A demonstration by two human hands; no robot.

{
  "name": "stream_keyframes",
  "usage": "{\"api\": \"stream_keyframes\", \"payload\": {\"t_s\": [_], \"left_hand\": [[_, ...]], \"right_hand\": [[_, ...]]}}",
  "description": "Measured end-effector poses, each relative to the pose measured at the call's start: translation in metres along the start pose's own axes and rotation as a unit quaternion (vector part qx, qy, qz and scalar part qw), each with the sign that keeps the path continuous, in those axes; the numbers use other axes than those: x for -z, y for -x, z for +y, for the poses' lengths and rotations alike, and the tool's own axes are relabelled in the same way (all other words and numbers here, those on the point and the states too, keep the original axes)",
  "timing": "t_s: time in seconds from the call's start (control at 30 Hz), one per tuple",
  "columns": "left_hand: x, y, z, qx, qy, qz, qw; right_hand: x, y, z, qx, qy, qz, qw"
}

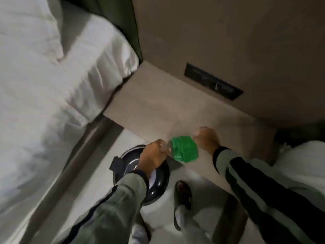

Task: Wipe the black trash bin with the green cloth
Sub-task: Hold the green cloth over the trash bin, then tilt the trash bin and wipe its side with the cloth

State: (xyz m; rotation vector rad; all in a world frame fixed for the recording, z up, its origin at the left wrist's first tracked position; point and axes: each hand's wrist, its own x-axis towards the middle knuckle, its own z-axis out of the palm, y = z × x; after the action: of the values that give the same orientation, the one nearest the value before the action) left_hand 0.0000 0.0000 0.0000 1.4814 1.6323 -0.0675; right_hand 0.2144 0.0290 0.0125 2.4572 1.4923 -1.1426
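Observation:
The green cloth (184,149) is folded and stretched between my two hands above the edge of a beige ledge. My left hand (152,155) is closed on its left end and my right hand (206,139) on its right end. The black trash bin (158,188) stands on the pale floor right below my left hand and forearm, which cover much of its shiny round lid. A black tab sticks out at the bin's left side. The cloth is not touching the bin.
A bed with white linen (52,95) fills the left side, its frame running down beside the bin. The beige ledge (158,106) and wall with a black switch panel (213,81) lie ahead. My foot in a dark shoe (182,196) stands right of the bin.

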Motion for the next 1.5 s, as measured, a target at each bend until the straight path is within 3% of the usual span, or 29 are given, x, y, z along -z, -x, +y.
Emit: {"api": "stream_keyframes", "payload": {"t_s": [0.17,0.3,0.37,0.4,0.47,0.5,0.53,0.6,0.67,0.73,0.8,0.83,0.9,0.97,1.0,1.07,1.17,1.3,1.37,1.5], "left_hand": [[-0.073,-0.016,-0.042,0.09,0.126,-0.025,0.988],[-0.089,-0.009,-0.046,0.136,0.267,-0.01,0.954],[-0.083,0.001,-0.037,0.134,0.443,0.017,0.886],[-0.077,0.004,-0.035,0.122,0.524,0.013,0.843],[-0.064,0.016,-0.034,0.098,0.636,-0.05,0.764],[-0.06,0.022,-0.035,0.1,0.649,-0.082,0.75],[-0.06,0.027,-0.035,0.113,0.642,-0.092,0.753],[-0.071,0.033,-0.038,0.147,0.552,-0.026,0.82],[-0.088,0.04,-0.045,0.153,0.47,0.031,0.869],[-0.098,0.047,-0.042,0.139,0.47,-0.038,0.871],[-0.111,0.043,-0.043,0.193,0.458,-0.128,0.858],[-0.117,0.039,-0.048,0.213,0.442,-0.14,0.86],[-0.125,0.025,-0.065,0.2,0.372,-0.098,0.901],[-0.133,0.003,-0.088,0.146,0.114,0.03,0.982],[-0.139,-0.008,-0.096,0.137,-0.015,0.077,0.987],[-0.162,-0.025,-0.097,0.165,-0.119,0.102,0.974],[-0.198,-0.037,-0.08,0.199,-0.124,0.098,0.967],[-0.199,-0.041,-0.089,0.201,-0.101,0.127,0.966],[-0.18,-0.03,-0.109,0.184,-0.088,0.13,0.97],[-0.112,0.016,-0.181,0.148,-0.019,0.123,0.981]], "right_hand": [[-0.072,-0.024,0.022,-0.138,-0.07,-0.055,0.986],[-0.076,-0.028,0.021,-0.116,-0.179,-0.029,0.977],[-0.074,-0.013,0.022,-0.069,-0.296,-0.072,0.95],[-0.075,-0.005,0.025,-0.055,-0.372,-0.124,0.918],[-0.078,0.013,0.036,-0.041,-0.476,-0.239,0.846],[-0.08,0.025,0.038,-0.04,-0.476,-0.253,0.841],[-0.087,0.036,0.04,-0.046,-0.456,-0.241,0.856],[-0.106,0.056,0.042,-0.062,-0.364,-0.144,0.918],[-0.132,0.077,0.045,-0.078,-0.351,-0.087,0.929],[-0.156,0.091,0.048,-0.133,-0.489,-0.148,0.849],[-0.18,0.092,0.066,-0.214,-0.599,-0.175,0.751],[-0.188,0.09,0.075,-0.223,-0.632,-0.176,0.722],[-0.202,0.083,0.094,-0.245,-0.658,-0.173,0.691],[-0.213,0.073,0.113,-0.286,-0.655,-0.161,0.68],[-0.22,0.068,0.124,-0.301,-0.648,-0.154,0.682],[-0.23,0.057,0.141,-0.321,-0.619,-0.145,0.702],[-0.24,0.052,0.159,-0.345,-0.565,-0.138,0.736],[-0.249,0.049,0.163,-0.349,-0.397,-0.131,0.839],[-0.245,0.049,0.149,-0.314,-0.341,-0.121,0.877],[-0.24,0.064,0.086,-0.193,-0.342,-0.102,0.914]]}}
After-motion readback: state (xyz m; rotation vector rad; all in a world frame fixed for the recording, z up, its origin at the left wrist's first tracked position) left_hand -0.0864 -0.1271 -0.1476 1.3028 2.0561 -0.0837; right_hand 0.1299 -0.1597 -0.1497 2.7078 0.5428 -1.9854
